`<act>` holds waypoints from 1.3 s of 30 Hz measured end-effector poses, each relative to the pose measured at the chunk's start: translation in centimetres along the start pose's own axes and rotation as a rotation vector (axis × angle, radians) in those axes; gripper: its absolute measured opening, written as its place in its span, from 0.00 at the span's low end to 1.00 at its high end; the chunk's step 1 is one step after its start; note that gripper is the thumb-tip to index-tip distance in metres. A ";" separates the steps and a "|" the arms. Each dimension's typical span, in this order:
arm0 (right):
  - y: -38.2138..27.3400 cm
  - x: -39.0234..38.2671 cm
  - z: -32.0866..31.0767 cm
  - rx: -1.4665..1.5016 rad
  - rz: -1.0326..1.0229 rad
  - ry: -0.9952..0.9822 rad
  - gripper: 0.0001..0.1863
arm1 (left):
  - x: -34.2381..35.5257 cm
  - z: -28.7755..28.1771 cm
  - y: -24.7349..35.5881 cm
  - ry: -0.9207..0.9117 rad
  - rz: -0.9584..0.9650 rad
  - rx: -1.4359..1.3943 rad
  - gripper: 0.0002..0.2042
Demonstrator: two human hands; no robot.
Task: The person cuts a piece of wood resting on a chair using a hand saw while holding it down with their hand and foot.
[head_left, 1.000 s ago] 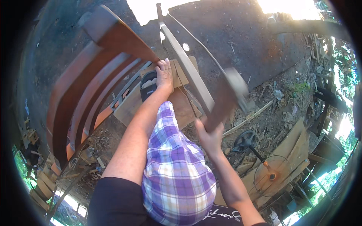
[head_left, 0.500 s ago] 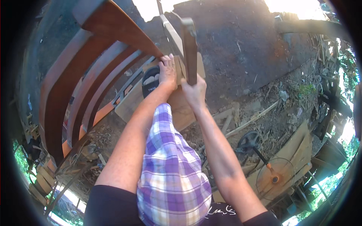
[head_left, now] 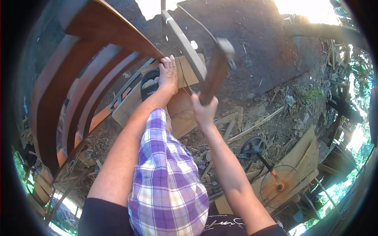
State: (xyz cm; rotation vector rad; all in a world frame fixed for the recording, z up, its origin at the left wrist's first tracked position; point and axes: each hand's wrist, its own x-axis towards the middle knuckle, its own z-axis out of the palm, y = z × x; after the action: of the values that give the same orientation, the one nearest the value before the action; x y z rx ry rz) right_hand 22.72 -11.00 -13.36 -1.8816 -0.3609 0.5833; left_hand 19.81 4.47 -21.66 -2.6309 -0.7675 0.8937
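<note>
My right hand (head_left: pixel 205 108) is wrapped round the near wooden arm of a frame saw (head_left: pixel 214 76), whose upper end is blurred. The saw's grey stretcher (head_left: pixel 183 43) runs away from me, with a thin cord above it. Its narrow blade lies across a light brown board (head_left: pixel 191 72) low in front of me. My left hand (head_left: pixel 168 74) lies on the board with its fingers stretched out, beside the end of a red-brown wooden frame (head_left: pixel 106 29). My foot in a black sandal (head_left: pixel 149 91) stands just left of that hand.
The red-brown frame's curved slats (head_left: pixel 53 98) fill the left side. Wood scraps and a long stick (head_left: pixel 256 124) lie on the ground at right. A fan (head_left: pixel 279 187) with a round base rests near a plywood sheet (head_left: pixel 307 157). A dark flat surface (head_left: pixel 260 51) spreads ahead.
My right hand has drawn the saw nearer to me, and its near arm now leans to the right. The left hand stays in place on the board. My view has shifted slightly.
</note>
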 end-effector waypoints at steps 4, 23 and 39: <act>-1.3 0.2 1.2 0.046 0.182 -0.001 0.07 | -1.0 -0.4 0.1 -0.023 0.037 0.005 0.54; -1.4 3.6 3.1 -0.033 0.107 -0.077 0.04 | -0.8 0.2 0.3 0.048 0.049 -0.040 0.51; -2.1 0.0 1.0 -0.094 0.067 -0.069 0.04 | 0.0 0.9 0.7 0.051 -0.027 -0.024 0.39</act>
State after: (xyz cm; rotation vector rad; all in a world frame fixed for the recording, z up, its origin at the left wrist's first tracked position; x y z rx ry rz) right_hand 22.24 -9.41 -11.77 -1.9730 -0.3768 0.6880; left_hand 19.53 3.94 -22.64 -2.6465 -0.8048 0.8123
